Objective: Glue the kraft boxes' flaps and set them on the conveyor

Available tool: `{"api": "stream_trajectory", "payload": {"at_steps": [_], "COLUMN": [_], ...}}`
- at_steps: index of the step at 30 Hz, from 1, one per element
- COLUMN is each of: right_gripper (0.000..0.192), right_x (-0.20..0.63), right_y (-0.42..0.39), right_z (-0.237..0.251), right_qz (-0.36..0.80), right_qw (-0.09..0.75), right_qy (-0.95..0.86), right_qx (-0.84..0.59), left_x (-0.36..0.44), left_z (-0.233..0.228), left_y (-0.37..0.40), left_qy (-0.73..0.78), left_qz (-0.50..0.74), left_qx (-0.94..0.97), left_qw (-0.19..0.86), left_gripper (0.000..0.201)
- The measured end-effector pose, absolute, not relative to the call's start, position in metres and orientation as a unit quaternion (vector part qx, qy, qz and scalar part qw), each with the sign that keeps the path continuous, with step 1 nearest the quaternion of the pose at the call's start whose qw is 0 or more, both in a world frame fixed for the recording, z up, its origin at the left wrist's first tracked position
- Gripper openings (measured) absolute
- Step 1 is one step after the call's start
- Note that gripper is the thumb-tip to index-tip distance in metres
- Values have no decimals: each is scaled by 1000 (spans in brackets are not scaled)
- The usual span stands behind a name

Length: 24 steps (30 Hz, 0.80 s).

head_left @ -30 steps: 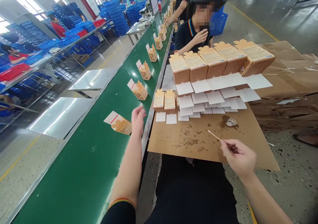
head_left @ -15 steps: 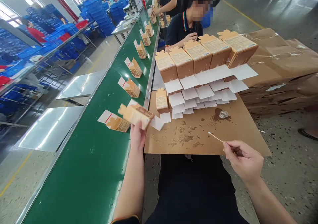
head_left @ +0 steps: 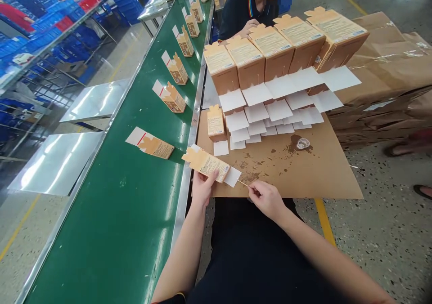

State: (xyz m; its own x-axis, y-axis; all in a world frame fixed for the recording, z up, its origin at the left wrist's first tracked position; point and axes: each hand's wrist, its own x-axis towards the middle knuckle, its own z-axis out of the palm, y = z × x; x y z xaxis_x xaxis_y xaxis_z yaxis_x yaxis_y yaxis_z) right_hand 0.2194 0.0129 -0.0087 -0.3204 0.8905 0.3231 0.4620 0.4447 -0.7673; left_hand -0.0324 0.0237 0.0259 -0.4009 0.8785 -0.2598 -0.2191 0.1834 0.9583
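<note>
My left hand (head_left: 204, 188) grips a small tan printed carton (head_left: 209, 163), tilted, over the near left edge of the cardboard sheet (head_left: 324, 178). A white flap (head_left: 233, 177) sticks out from the carton's lower right end. Between thumb and fingers of my right hand (head_left: 266, 198) is a thin cotton swab (head_left: 243, 184), its tip at or close to the flap; I cannot tell if they touch. A small clear cap (head_left: 303, 144) sits in a dark wet patch farther back on the sheet. One carton (head_left: 216, 123) stands alone by the stack.
Stacked cartons (head_left: 249, 65) with white flaps jutting out fill the back of the sheet. On my left runs a green conveyor belt (head_left: 111, 232) with a lying carton (head_left: 150, 144) and several upright ones. A co-worker (head_left: 241, 11) sits behind the stack. Brown wrapped packages (head_left: 381, 83) lie at right.
My left hand has brought its carton rightward from above the belt to the sheet. My right hand has moved left with the swab, up to the carton's flap. The view has shifted.
</note>
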Motion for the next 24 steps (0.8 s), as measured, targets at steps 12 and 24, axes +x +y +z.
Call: {"api": "stream_trajectory", "payload": {"at_steps": [12, 24], "right_gripper": [27, 27], "right_x": [230, 262], "right_y": [33, 12], "right_z": [0, 31], "right_qz": [266, 255], "right_qw": [404, 503], "right_qy": [-735, -653], "right_qx": [-475, -505], "left_x": [-24, 14], "left_z": [11, 22], "left_y": [21, -7], "left_qy": [621, 714], "left_qz": [595, 471], "left_qx": [296, 443], "left_qw": [414, 270], "left_gripper": [83, 72]}}
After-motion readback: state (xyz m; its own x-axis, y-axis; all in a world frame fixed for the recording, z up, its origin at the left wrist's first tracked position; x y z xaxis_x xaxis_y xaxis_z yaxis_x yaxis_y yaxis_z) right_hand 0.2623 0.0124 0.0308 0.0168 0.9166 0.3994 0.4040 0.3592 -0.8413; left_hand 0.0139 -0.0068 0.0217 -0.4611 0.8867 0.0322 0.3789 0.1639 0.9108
